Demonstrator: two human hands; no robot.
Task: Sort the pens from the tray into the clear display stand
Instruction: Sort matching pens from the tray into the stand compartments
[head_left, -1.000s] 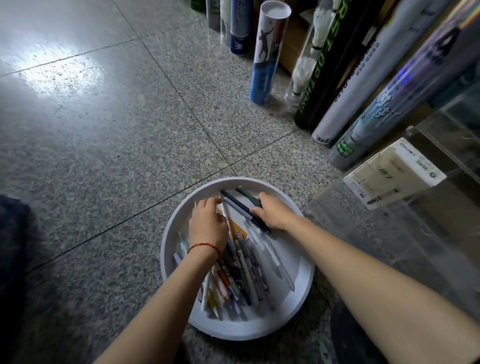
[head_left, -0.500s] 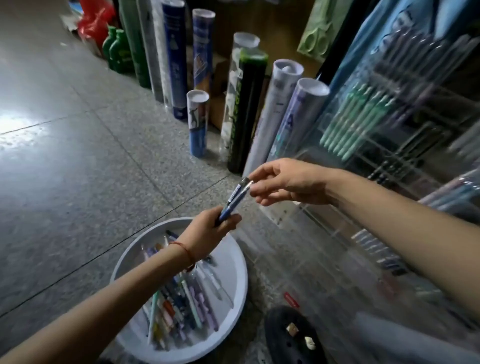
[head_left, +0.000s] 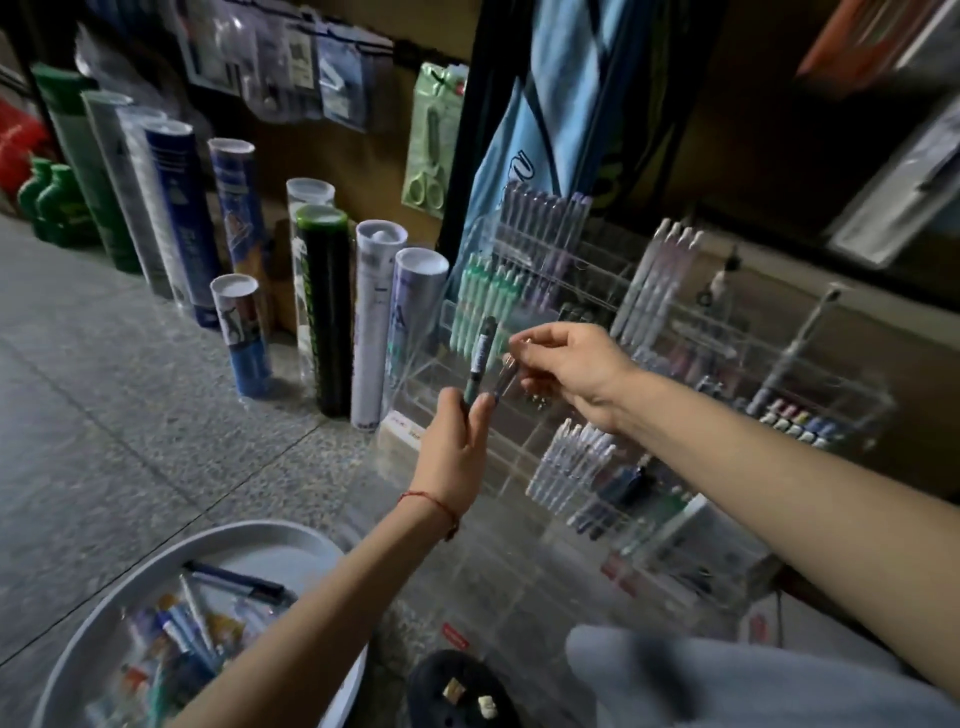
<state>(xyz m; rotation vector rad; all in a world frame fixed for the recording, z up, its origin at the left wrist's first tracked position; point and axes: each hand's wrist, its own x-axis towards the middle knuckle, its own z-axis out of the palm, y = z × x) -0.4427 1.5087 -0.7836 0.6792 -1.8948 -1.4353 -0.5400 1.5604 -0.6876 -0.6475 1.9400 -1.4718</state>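
Head view, single frame: left forearm rises from the lower centre, a red string bracelet (head_left: 432, 501) at the wrist; left hand (head_left: 456, 451) is raised, fingers pointing up, pinching the lower end of a dark pen (head_left: 481, 357) that stands nearly upright with a pale label on its barrel; right forearm enters from the lower right and slants up and leftward; right hand (head_left: 569, 375) is palm-down, thumb and forefinger closed on the upper end of a second pen (head_left: 505, 382), whose lower end lies against the left fingertips, the other fingers loosely curled; motion blur hides the finer contact. Both pens are held in the air just in front of the clear display stand (head_left: 693, 332), whose tiers carry rows of green pens (head_left: 483, 301), purple pens (head_left: 543, 228) and white pens (head_left: 660, 280). White round tray (head_left: 260, 531) sits on the floor (head_left: 130, 415) at lower left, loose pens (head_left: 192, 629) heaped inside. Shuttlecock tubes (head_left: 323, 306) stand left of the stand.
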